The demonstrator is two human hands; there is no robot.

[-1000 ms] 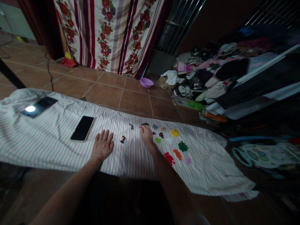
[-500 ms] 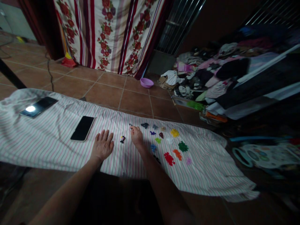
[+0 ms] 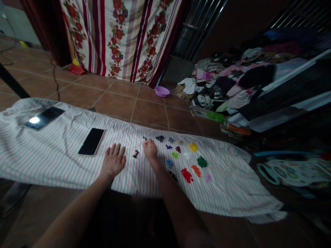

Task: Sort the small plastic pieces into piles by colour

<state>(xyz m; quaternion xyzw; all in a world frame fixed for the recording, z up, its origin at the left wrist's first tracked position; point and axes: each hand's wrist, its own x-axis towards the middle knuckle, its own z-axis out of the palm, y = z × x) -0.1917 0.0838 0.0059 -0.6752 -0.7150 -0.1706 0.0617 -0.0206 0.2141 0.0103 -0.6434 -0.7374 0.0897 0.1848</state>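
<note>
My left hand point(image 3: 113, 161) lies flat on the striped cloth point(image 3: 129, 181), fingers spread, holding nothing. To its right is a small cluster of dark, yellow and pink pieces point(image 3: 136, 154). My right hand point(image 3: 150, 149) has its fingers curled together and pointing down at the cloth, beside a few tiny dark grey pieces point(image 3: 144, 138); whatever is between the fingertips is too small to make out. Right of that hand lie small piles sorted by colour, among them a dark grey pile point(image 3: 160, 138), a yellow pile point(image 3: 192, 146), a green pile point(image 3: 202, 161) and a red pile point(image 3: 186, 175).
A phone point(image 3: 91, 142) lies left of my left hand, and a shiny dark tablet-like device point(image 3: 43, 118) farther left. On the tiled floor beyond stand a purple basin point(image 3: 162, 91) and a red dustpan point(image 3: 77, 69). Heaped clothes point(image 3: 232, 77) fill the right background.
The fingers of my right hand have drawn in slightly, and the tiny dark grey pieces beside them show a little more. My left hand stays in place.
</note>
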